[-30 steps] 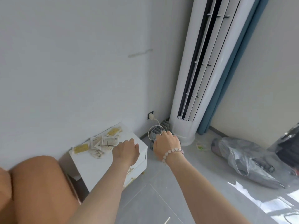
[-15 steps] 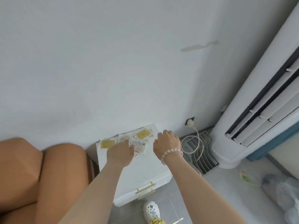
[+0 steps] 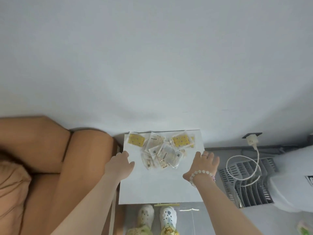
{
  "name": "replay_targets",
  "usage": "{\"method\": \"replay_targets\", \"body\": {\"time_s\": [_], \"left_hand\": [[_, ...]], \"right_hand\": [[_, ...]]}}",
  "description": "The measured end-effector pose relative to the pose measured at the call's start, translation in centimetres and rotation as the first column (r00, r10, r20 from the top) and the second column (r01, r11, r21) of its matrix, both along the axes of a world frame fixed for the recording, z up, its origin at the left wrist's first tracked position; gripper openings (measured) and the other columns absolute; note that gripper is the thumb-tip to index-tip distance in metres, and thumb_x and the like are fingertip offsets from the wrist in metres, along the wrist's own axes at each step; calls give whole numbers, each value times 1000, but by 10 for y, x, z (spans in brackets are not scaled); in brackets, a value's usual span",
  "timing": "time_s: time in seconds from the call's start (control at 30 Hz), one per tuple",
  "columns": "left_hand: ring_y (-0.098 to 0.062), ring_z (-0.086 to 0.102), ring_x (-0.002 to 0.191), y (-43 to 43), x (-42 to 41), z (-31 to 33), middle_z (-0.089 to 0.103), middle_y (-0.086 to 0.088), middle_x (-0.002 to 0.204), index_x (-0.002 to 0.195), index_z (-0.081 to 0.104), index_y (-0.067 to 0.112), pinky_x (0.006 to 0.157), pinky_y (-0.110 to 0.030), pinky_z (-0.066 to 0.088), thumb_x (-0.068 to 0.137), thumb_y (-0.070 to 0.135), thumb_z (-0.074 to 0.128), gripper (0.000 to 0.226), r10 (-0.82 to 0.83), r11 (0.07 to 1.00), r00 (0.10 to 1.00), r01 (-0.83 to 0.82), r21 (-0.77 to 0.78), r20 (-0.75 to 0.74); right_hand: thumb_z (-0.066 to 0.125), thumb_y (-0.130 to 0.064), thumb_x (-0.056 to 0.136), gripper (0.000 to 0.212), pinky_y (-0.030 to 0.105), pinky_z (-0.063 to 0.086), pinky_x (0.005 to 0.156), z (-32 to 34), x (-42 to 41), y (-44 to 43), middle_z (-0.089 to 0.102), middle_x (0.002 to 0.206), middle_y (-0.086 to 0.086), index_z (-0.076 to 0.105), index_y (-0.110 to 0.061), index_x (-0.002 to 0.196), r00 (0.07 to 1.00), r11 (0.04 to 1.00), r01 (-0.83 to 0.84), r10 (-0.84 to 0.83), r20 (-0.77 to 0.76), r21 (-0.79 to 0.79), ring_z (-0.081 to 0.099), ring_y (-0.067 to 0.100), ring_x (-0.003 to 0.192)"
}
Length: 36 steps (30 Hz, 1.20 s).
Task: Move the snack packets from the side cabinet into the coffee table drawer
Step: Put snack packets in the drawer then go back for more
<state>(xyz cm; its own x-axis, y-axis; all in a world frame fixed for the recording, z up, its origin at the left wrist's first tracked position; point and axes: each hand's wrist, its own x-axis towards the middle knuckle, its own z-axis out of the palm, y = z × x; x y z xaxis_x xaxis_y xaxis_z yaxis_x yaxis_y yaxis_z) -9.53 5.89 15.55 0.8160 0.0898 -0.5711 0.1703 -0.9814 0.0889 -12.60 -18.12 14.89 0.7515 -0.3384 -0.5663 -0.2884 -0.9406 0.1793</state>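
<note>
Both hands keep an open, empty grip: left hand (image 3: pixel 120 164) and right hand (image 3: pixel 204 164) flank the snack packets (image 3: pixel 162 152) heaped on the cabinet (image 3: pixel 159 187)

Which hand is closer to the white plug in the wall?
The right hand. It is on the cabinet's right edge, the side toward the plug; the left hand is at the far left edge.

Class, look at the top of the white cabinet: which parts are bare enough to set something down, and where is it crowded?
Bare: the near half of the cabinet top, between the left hand and right hand, down to its front edge. Crowded: the far half by the wall, heaped with snack packets.
</note>
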Motion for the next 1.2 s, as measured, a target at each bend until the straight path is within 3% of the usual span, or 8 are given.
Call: {"method": "replay_targets", "body": {"time_s": [0.1, 0.23, 0.33, 0.43, 0.57, 0.7, 1.0, 1.2], "left_hand": [[-20, 47, 122, 1, 17, -30, 44, -2, 136, 140, 33, 17, 93, -32, 44, 93, 35, 49, 53, -50, 999, 999, 51, 20, -18], [-21, 45, 121, -17, 47, -85, 41, -3, 135, 142, 29, 15, 92, -31, 42, 93, 30, 50, 56, -235, 972, 972, 235, 33, 20], [-22, 40, 125, -37, 65, -129, 37, -3, 140, 147, 19, 16, 94, -30, 38, 91, 26, 54, 67, -235, 971, 968, 238, -19, 89], [-21, 18, 143, -52, 73, -171, 13, -4, 156, 151, 2, 14, 108, -30, 29, 90, 24, 59, 84, -270, 960, 957, 276, -44, 106], [-29, -14, 146, -57, 85, -213, -14, -9, 158, 148, -19, 11, 119, -41, 3, 76, 45, 73, 121, -286, 958, 958, 286, 3, -5], [-37, -24, 142, -67, 95, -234, -27, -15, 154, 145, -29, 12, 116, -49, -8, 58, 62, 78, 146, -312, 950, 946, 313, -1, -91], [-33, 2, 146, -72, 96, -240, -12, -19, 156, 151, -11, 20, 116, -40, 15, 54, 50, 86, 140, -182, 975, 983, 182, -130, 15], [-26, 18, 139, -81, 99, -238, 22, -8, 150, 151, 5, 12, 112, -33, 21, 70, 26, 80, 111, 102, 946, 989, -62, -318, 111]], "right_hand": [[57, -46, 77, 88, 55, -5, 113, -35, 5, 7, 11, 156, 8, 14, -16, 147, 995, 999, -43, 44, -87, 5, -1, 27, 146], [59, -53, 76, 101, 55, -5, 113, -84, 24, -5, -2, 158, 7, 1, -15, 150, 985, 995, -96, 91, -146, -29, -8, 27, 146], [60, -63, 73, 117, 54, -7, 114, -122, 54, -11, -16, 156, 16, -13, -12, 150, 977, 992, -121, 112, -180, -44, -15, 34, 144], [61, -76, 65, 135, 55, -9, 112, -165, 79, -6, -26, 151, 24, -25, -9, 145, 976, 991, -137, 134, -169, -3, -21, 39, 141], [58, -88, 47, 151, 60, -15, 108, -208, 110, 4, -28, 151, 21, -29, -12, 144, 962, 963, -252, 260, -89, 96, -26, 37, 140], [62, -89, 36, 157, 60, -9, 110, -232, 126, 7, -29, 152, 16, -26, -19, 145, 962, 952, -252, 266, -63, 177, -26, 35, 141], [72, -72, 53, 136, 41, 24, 113, -226, 113, -13, 0, 159, -5, -4, -17, 151, 973, 929, -223, 229, 15, 295, 5, 19, 145], [58, -62, 80, 98, 32, 41, 100, -223, 90, -19, 11, 158, -7, 7, -20, 151, 959, 904, -281, 279, 52, 322, 25, 19, 138]]}}
